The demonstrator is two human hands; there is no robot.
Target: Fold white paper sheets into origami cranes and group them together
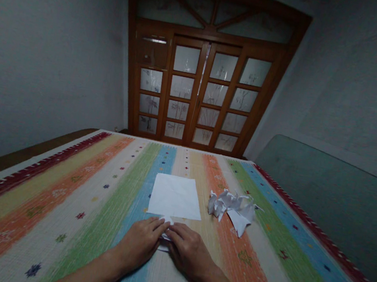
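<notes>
My left hand (143, 239) and my right hand (189, 250) meet at the middle of the table, close to me. Between their fingertips is a small piece of folded white paper (163, 247), mostly covered by the fingers. Both hands are closed on it, fingers bent and pressed down. Just beyond the fingertips lies a flat white sheet of paper (177, 196). To the right of that sheet sits a cluster of folded white paper pieces (234, 208), with pointed corners sticking up.
A striped, multicoloured cloth (90, 221) covers the table. Along the right side stands a greenish panel (330, 197). Wooden doors with glass panes (200, 90) close off the far end, between pale walls.
</notes>
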